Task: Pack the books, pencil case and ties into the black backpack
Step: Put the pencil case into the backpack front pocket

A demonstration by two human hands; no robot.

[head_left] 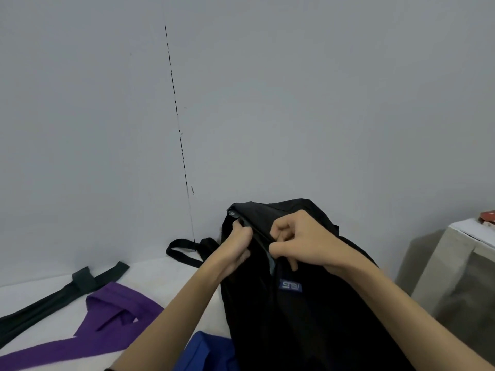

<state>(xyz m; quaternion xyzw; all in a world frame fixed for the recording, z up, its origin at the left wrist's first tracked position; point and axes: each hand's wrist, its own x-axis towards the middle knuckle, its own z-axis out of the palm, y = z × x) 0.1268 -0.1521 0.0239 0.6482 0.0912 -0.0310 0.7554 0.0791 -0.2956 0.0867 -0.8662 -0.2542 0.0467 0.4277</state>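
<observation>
- Black fabric backpack (294, 303) stands upright on the white bench (166, 271), top close to the grey wall (267, 103). Blue logo patch on its front, seen upside down.
- Left hand (235, 250) at the backpack's top-left edge, fingers (245, 254) closed, pinching the fabric beside the zipper line.
- Right hand (297, 242) on top of the backpack, just right of the left hand; fingers curled shut on the fabric or zipper at the opening. Can't tell whether it's the pull tab or only cloth.
- Backpack's black strap loop (182, 254) lies on the bench left of the pack, near the wall.
- Purple fabric tie (115, 322) lies flat on the bench, left of the backpack, apart from it.
- Dark green-black tie (53, 301) further left of the backpack, beyond the purple one, running diagonally.
- Blue cloth item (206, 352) at the backpack's lower-left, touching or just beside it; too cropped to identify.
- White box-like unit (460, 263) right of the backpack, a red object (488, 216) on top at frame edge.
</observation>
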